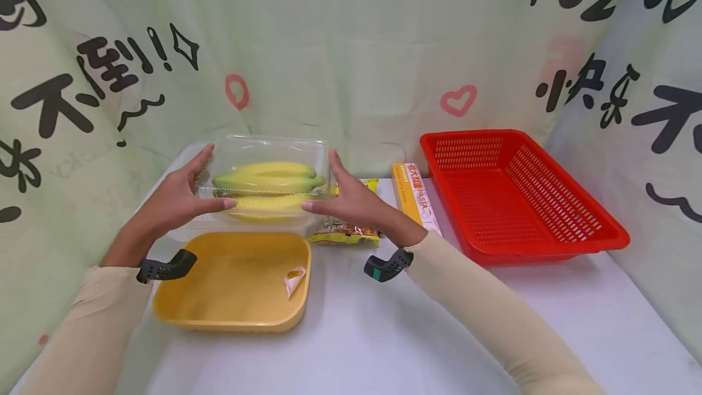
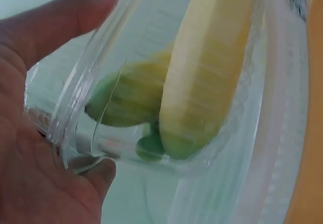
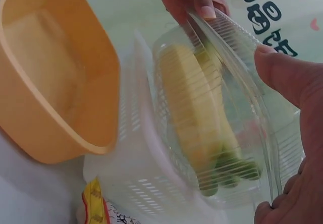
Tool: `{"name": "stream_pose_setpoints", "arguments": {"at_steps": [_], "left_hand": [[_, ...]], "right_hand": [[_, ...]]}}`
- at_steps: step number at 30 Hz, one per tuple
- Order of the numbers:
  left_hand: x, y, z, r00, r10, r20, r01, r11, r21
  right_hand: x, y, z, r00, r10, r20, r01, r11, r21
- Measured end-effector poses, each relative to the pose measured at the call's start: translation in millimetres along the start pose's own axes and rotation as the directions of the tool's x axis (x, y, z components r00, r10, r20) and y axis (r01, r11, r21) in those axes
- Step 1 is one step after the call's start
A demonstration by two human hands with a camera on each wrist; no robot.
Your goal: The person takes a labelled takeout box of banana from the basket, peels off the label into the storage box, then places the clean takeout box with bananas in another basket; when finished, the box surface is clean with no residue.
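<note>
A clear plastic lidded box [image 1: 263, 149] with bananas [image 1: 269, 185] inside hangs between my two hands. The bananas are yellow with greenish ends. My left hand [image 1: 177, 201] grips the box's left end, thumb on the near side. At the other end, my right hand [image 1: 358, 205] holds it in the same way, thumb at the near edge. Below the box stands a white slotted basket [image 3: 146, 191], largely hidden behind it in the head view. The lid appears closed in the right wrist view.
An orange-yellow basin [image 1: 230, 285] stands in front of the box, with a small pinkish curled piece [image 1: 294, 280] inside. To the right lie a yellow-edged snack packet [image 1: 345, 235] and a pasta box [image 1: 414, 197]. A red basket [image 1: 548, 250] is farther right. Printed curtains surround the table.
</note>
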State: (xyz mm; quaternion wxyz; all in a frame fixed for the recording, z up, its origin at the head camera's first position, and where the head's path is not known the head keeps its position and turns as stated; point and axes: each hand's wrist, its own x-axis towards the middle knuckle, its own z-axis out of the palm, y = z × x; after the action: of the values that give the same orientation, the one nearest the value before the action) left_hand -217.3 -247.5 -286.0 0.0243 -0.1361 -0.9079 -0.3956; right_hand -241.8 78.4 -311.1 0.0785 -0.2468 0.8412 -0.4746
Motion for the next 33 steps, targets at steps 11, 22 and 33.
{"name": "stream_pose_setpoints", "arguments": {"at_steps": [11, 22, 33], "left_hand": [[17.8, -19.6, -7.9, 0.998, -0.056, -0.023, 0.058, 0.995, 0.075], [25.8, -38.1, -3.6, 0.994, -0.096, 0.047, 0.091, 0.991, 0.098], [28.5, -55.5, 1.7, 0.98, -0.162, 0.116, 0.146, 0.98, 0.136]], "right_hand": [[38.0, 4, 11, 1.0, -0.021, 0.015, 0.021, 0.999, -0.03], [50.9, 16, 22, 0.995, 0.06, 0.085, -0.059, 0.998, -0.022], [58.5, 19, 35, 0.987, 0.118, 0.11, -0.109, 0.99, -0.084]]}}
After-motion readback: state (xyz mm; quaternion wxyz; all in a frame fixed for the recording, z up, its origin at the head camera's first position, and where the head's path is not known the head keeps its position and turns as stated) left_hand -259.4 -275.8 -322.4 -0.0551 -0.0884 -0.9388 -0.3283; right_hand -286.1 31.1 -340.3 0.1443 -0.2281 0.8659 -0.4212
